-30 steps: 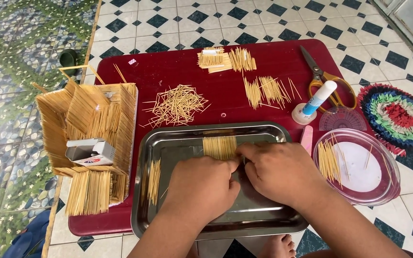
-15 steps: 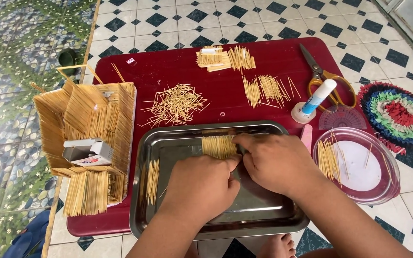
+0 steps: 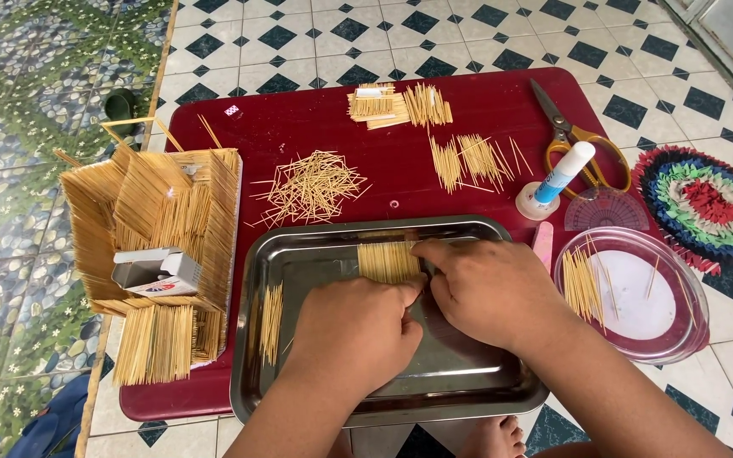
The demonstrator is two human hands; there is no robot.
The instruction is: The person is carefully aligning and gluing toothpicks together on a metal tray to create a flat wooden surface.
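**Two hands press a row of sticks in a steel tray**

A dark red surface (image 3: 299, 127) lies low on a tiled floor (image 3: 316, 42) of white squares with dark diamonds; a strip of green patterned tiles runs down the left of the frame.

In the lower middle sits one steel tray (image 3: 316, 254). Inside it, near its upper edge, lies a flat row of thin sticks (image 3: 386, 261) set side by side. The left hand (image 3: 351, 335) lies just below that row, fingers curled, its fingertips touching the row's lower edge. The right hand (image 3: 489, 288) lies to the right of it, thumb and forefinger pinched against the row's right end. Both hands are mostly closed, knuckles up.

A second, smaller bunch of sticks (image 3: 271, 312) lies at the tray's left side. Above the tray is one loose heap (image 3: 311, 185). At left stands one stick-built house (image 3: 159, 220) holding a small box (image 3: 156, 271). At upper right lie one pair of scissors (image 3: 570, 136) and one glue bottle (image 3: 557, 178); at right, one clear round lid (image 3: 638, 297) and one coloured woven mat (image 3: 706, 203).
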